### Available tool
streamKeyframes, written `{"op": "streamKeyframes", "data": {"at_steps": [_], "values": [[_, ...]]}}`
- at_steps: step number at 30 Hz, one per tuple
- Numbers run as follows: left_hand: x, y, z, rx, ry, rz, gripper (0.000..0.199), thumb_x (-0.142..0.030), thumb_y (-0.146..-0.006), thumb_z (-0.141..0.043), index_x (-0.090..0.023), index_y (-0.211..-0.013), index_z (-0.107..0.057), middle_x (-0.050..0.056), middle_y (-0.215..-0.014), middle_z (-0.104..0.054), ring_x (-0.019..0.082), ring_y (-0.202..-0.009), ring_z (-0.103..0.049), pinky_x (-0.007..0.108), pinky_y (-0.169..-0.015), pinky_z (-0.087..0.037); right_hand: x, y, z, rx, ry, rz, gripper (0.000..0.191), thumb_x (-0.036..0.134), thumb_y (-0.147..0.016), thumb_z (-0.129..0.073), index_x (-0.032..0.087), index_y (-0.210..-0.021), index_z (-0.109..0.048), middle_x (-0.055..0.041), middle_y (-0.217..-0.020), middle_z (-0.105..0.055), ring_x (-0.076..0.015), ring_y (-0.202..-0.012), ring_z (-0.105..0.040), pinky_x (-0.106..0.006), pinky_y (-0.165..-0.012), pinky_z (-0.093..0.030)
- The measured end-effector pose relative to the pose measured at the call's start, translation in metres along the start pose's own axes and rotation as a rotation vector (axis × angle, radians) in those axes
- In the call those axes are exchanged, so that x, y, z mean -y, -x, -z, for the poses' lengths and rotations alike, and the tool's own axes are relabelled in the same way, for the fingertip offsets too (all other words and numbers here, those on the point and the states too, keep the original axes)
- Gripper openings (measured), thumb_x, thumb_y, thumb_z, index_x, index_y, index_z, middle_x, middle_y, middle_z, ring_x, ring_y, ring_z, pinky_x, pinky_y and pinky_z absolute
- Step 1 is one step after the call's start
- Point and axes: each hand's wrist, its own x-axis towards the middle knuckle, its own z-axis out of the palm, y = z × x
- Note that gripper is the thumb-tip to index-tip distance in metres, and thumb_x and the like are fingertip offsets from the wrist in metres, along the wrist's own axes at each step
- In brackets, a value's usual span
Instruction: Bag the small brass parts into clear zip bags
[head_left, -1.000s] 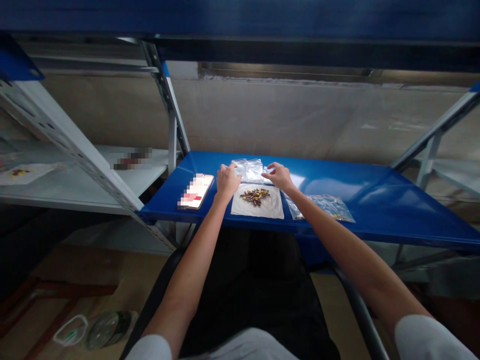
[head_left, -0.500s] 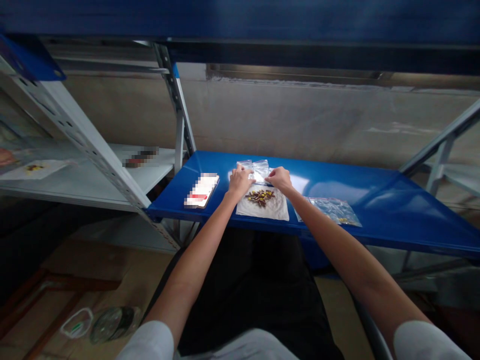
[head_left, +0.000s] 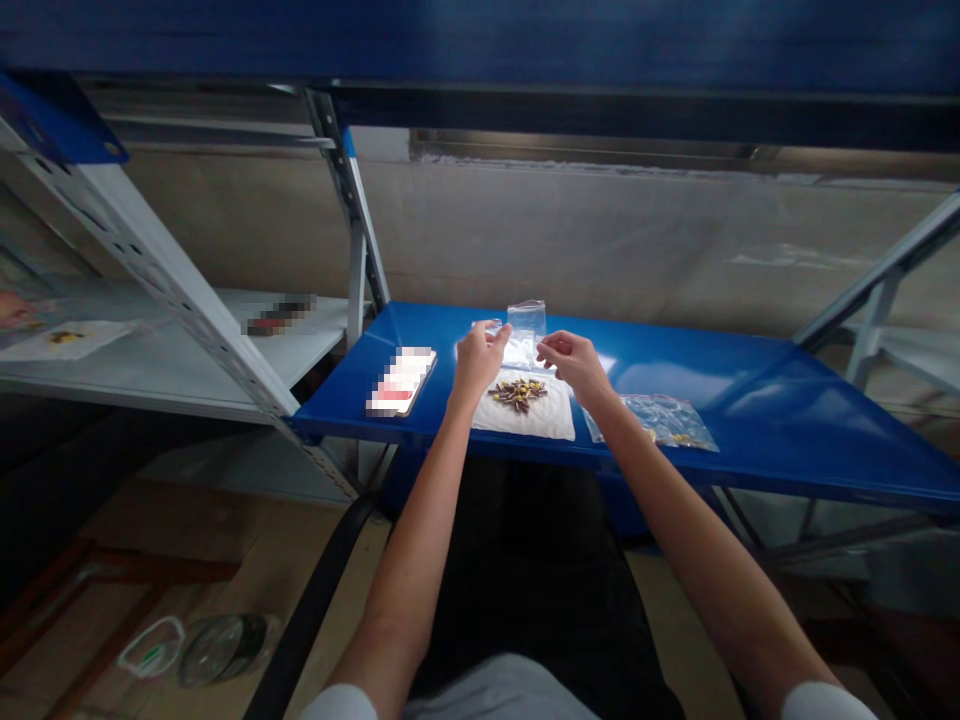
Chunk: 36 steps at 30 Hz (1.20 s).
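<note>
I am taking the white sheet (head_left: pixel 556 418) in front of me as the centre of the dial. It is lying flat near the close edge of the blue table (head_left: pixel 750 400) and is carrying a heap of short brown and yellow pieces (head_left: pixel 517 394). At twelve o'clock, just beyond the sheet, a clear plastic bag (head_left: pixel 527 320) is showing between my hands, its far end standing out against the blue surface. I am holding my left hand (head_left: pixel 476 355) between ten and eleven o'clock, thumb and fingers curving beside the bag; I cannot tell whether they are pinching its plastic. I am keeping my right hand (head_left: pixel 576 362) between one and two, fingers bent and tips pointing at the bag's near right side; whether they are gripping anything I cannot tell. At three o'clock, partly behind my right forearm, a larger clear bag (head_left: pixel 684 422) is lying flat with a few yellowish bits inside. At nine o'clock a phone (head_left: pixel 403 380) is lying near the table's left end, its screen partly pixelated. Farther out at nine, a pale shelf (head_left: pixel 187 378) is bearing a white sheet with another small heap. Between seven and eight, a clear container (head_left: pixel 223 650) is resting on the floor.
</note>
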Motion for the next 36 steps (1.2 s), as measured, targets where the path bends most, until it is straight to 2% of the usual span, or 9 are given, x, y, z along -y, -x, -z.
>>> {"op": "streamKeyframes", "data": {"at_steps": [4, 8, 10, 12, 15, 19, 23, 29, 36], "values": [[-0.001, 0.029, 0.004, -0.004, 0.303, 0.122, 0.046, -0.027, -0.098, -0.067, -0.018, -0.142, -0.053, 0.006, -0.095, -0.076, 0.017, -0.079, -0.073, 0.025, -0.070, -0.055, 0.015, 0.025, -0.001, 0.248, -0.041, 0.014, 0.044, 0.045, -0.080, -0.078, 0.020, -0.113, -0.065, -0.0063, -0.087, -0.075, -0.0184, -0.074, -0.066, -0.026, -0.057, -0.046], [0.003, 0.054, 0.020, 0.085, 0.308, 0.020, 0.035, -0.023, -0.093, -0.071, -0.017, -0.126, -0.065, 0.003, -0.083, -0.072, 0.016, -0.071, -0.068, 0.024, -0.065, -0.051, 0.025, 0.038, 0.006, 0.311, -0.037, 0.082, 0.063, 0.044, -0.082, -0.079, 0.024, -0.137, -0.055, -0.0074, -0.102, -0.075, -0.0192, -0.079, -0.069, -0.030, -0.063, -0.053], [0.004, 0.061, 0.029, 0.187, 0.273, -0.040, 0.032, -0.023, -0.092, -0.072, -0.020, -0.124, -0.069, 0.002, -0.084, -0.072, 0.015, -0.071, -0.067, 0.025, -0.066, -0.051, 0.028, 0.039, 0.009, 0.309, -0.017, 0.147, 0.053, 0.044, -0.085, -0.076, 0.025, -0.132, -0.059, -0.0067, -0.100, -0.075, -0.0190, -0.079, -0.070, -0.029, -0.062, -0.053], [0.003, 0.064, 0.034, 0.286, 0.252, -0.080, 0.031, -0.024, -0.092, -0.070, -0.022, -0.124, -0.070, 0.002, -0.086, -0.072, 0.016, -0.075, -0.068, 0.025, -0.068, -0.051, 0.029, 0.040, 0.012, 0.314, 0.023, 0.189, 0.036, 0.043, -0.087, -0.073, 0.021, -0.115, -0.067, -0.0062, -0.091, -0.074, -0.0192, -0.076, -0.070, -0.029, -0.060, -0.051], [0.000, 0.067, 0.037, 0.315, 0.178, -0.088, 0.033, -0.029, -0.094, -0.070, -0.020, -0.126, -0.070, 0.004, -0.092, -0.074, 0.017, -0.078, -0.069, 0.026, -0.072, -0.053, 0.027, 0.040, 0.012, 0.305, 0.082, 0.182, 0.021, 0.038, -0.085, -0.071, 0.017, -0.089, -0.070, -0.0063, -0.077, -0.073, -0.0191, -0.069, -0.069, -0.029, -0.058, -0.049], [-0.006, 0.069, 0.035, 0.194, 0.072, -0.197, 0.039, -0.033, -0.098, -0.066, -0.018, -0.134, -0.066, 0.009, -0.110, -0.074, 0.019, -0.091, -0.070, 0.029, -0.082, -0.056, 0.022, 0.040, 0.009, 0.242, 0.104, 0.124, 0.024, 0.040, -0.084, -0.071, 0.016, -0.083, -0.071, -0.0073, -0.069, -0.073, -0.0181, -0.061, -0.068, -0.028, -0.054, -0.045], [-0.013, 0.071, 0.036, 0.092, 0.087, -0.280, 0.047, -0.048, -0.109, -0.043, -0.018, -0.137, -0.065, 0.013, -0.129, -0.070, 0.023, -0.116, -0.068, 0.036, -0.103, -0.053, 0.023, 0.042, 0.007, 0.149, 0.063, 0.076, 0.034, 0.049, -0.081, -0.076, 0.015, -0.081, -0.070, -0.0089, -0.070, -0.075, -0.0186, -0.061, -0.069, -0.026, -0.051, -0.043], [-0.015, 0.073, 0.038, 0.188, 0.060, -0.267, 0.067, -0.062, -0.108, -0.025, -0.018, -0.144, -0.062, 0.015, -0.141, -0.064, 0.028, -0.135, -0.059, 0.044, -0.116, -0.044, 0.032, 0.048, 0.005, 0.190, -0.008, 0.025, 0.038, 0.052, -0.079, -0.079, 0.015, -0.079, -0.074, -0.0101, -0.072, -0.076, -0.0182, -0.063, -0.068, -0.025, -0.049, -0.039], [-0.017, 0.075, 0.033, 0.188, -0.165, -0.264, 0.052, -0.041, -0.112, -0.029, -0.016, -0.150, -0.054, 0.016, -0.145, -0.062, 0.031, -0.138, -0.055, 0.051, -0.116, -0.041, 0.029, 0.046, -0.003, 0.210, -0.052, -0.042, 0.039, 0.055, -0.075, -0.080, 0.016, -0.079, -0.078, -0.0094, -0.070, -0.075, -0.0188, -0.066, -0.068, -0.026, -0.050, -0.039]]}}
